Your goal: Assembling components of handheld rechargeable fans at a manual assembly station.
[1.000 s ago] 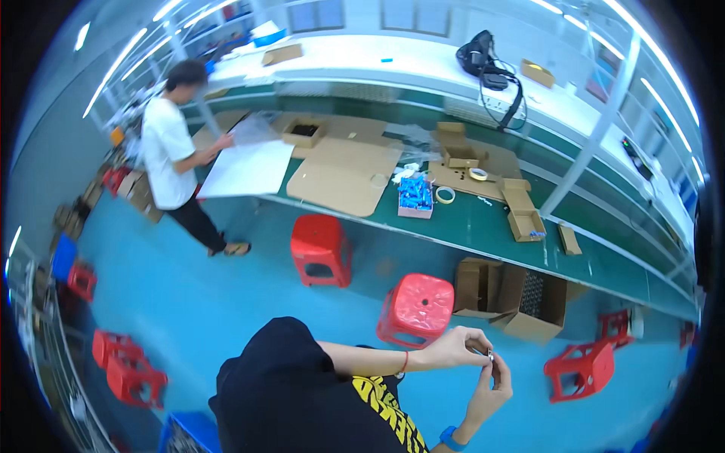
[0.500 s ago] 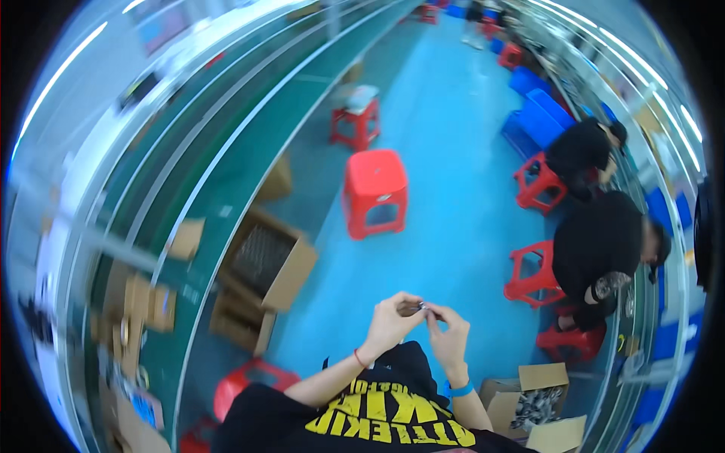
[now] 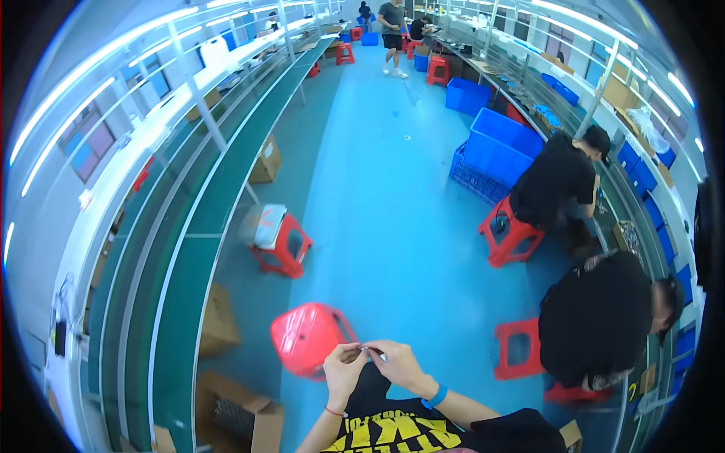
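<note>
My left hand [image 3: 344, 370] and right hand [image 3: 398, 367] together, fingers [image 3: 382, 349] pinched nearly closed on small shiny part [image 3: 365, 349]. Red stool [image 3: 306, 337] at ten o'clock, blue bin [image 3: 498, 149] at one o'clock.

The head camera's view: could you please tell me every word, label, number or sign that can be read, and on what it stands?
Black fabric shirt: big yellow capital letters, partly cropped; wording withheld.
Pale flat package on a red plastic stool: reddish mark, too blurred to read.
Small silvery part between left hand and right hand: none legible.
</note>
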Motion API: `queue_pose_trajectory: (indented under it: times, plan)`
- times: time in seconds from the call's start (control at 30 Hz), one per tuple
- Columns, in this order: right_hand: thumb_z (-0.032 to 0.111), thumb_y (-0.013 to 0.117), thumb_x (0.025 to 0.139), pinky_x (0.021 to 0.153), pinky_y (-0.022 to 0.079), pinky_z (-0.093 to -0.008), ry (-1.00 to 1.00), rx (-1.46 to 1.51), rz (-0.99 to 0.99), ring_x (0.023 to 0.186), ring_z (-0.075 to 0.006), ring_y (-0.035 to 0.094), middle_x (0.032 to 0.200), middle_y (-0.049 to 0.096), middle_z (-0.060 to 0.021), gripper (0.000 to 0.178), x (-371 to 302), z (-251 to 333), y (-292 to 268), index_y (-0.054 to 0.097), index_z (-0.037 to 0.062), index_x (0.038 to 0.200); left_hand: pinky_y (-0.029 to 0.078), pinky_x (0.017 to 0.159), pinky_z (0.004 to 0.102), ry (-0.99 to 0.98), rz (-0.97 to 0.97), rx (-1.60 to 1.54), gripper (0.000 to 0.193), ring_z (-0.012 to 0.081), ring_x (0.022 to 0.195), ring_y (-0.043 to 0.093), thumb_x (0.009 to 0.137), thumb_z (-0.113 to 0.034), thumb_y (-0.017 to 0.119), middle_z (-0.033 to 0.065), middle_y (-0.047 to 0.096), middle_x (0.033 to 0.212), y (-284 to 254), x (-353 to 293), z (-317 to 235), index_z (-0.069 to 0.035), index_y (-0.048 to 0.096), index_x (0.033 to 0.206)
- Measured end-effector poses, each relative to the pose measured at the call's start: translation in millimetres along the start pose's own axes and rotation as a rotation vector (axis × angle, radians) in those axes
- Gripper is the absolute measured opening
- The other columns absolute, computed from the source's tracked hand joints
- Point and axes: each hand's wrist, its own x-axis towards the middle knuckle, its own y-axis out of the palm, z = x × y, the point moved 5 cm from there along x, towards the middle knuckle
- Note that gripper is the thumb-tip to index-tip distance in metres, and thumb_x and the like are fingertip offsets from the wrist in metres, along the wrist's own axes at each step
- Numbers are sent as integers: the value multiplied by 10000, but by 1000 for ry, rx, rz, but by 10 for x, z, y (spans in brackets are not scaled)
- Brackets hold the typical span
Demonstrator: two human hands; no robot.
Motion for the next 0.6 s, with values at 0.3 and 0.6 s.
queue_pose_trajectory:
  times: [0.3,0.6]
  plan:
    - [-7,663,809,709,569,-300,258,-33,-269,790,-215,713,871,712,-148,187,3076,-1676,-1472,675,-19,996,555,754,290,63,452,259,284,186,847,702,806,-147,738,163,716,885,2146,3666,-919,49,666,997]
    - [51,693,818,685,563,-303,351,51,-408,796,-220,714,871,706,-147,193,6511,-3145,-2232,662,1,1002,552,780,309,199,585,394,309,223,880,705,830,-168,725,170,713,919,3516,7209,-1895,32,660,1056]
